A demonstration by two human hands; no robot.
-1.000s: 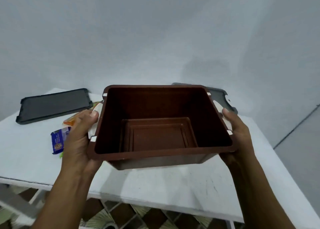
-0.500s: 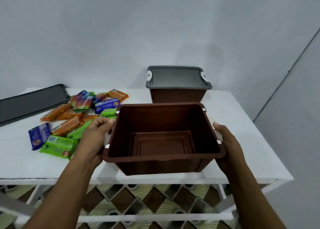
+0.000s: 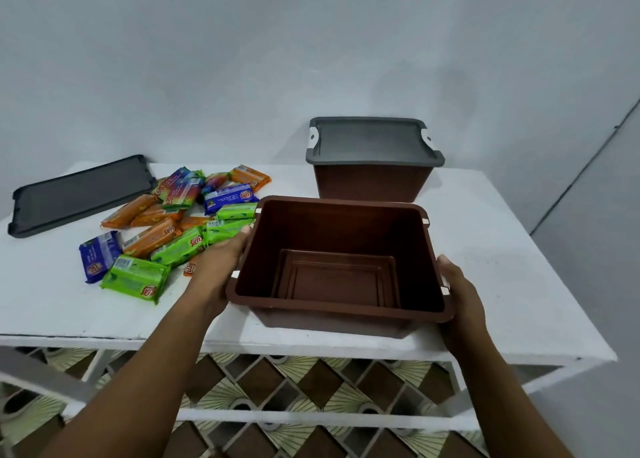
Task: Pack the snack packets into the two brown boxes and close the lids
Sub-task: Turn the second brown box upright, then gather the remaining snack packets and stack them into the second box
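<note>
Head view, lower centre: I have the open brown box held between both hands at the near edge of the white table. The left hand is clamped on the left wall, thumb lying along the rim. The right hand grips the right wall the same way, thumb up by the white corner tab. The fingers run out of sight behind the box. I cannot tell whether the base sits on the tabletop or hangs just above it. Holding it by both sides keeps the mouth level and facing up, and the ribbed bottom shows bare, so I judge nothing is packed yet.

Left of centre, the snack packets lie in a loose heap of orange, green and blue wrappers, just beside the left hand. I read the box as placed here so the reach to them is short. At the far left, the loose dark lid lies flat beyond the heap, parked clear of the work; I take it for this box's cover.

Right behind the open box, in the upper centre, the second brown box stands with its grey lid on top. I can't see whether it is latched. It will likely need opening before it takes its share.

The tabletop is painted white and lightly scuffed, with white rails below and brown-and-cream patterned floor tiles showing through. A plain pale grey wall closes the back.
</note>
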